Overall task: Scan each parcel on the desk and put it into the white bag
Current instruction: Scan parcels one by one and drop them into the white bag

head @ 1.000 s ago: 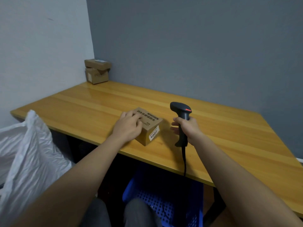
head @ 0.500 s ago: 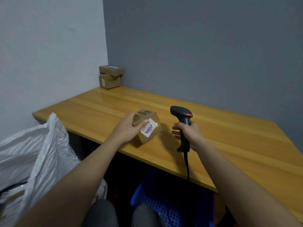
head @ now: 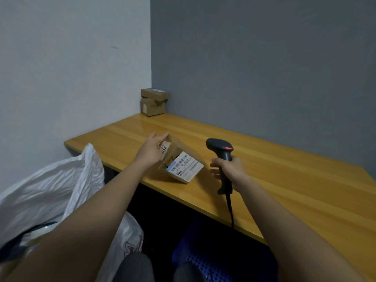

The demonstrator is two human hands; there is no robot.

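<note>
The parcel (head: 179,161) has tipped up, label showing, in the left hand (head: 151,151)'s loose grip; light, stiff, best held by its edges.

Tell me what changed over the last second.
The left hand tipped the small parcel up off its flat base onto an edge, turning its big shipping label toward the scanner. The right hand kept gripping the scanner; the two stacked parcels stayed put.

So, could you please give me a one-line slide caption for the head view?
Left hand tilts a labelled parcel on the desk toward the scanner gripped in the right hand.
</note>
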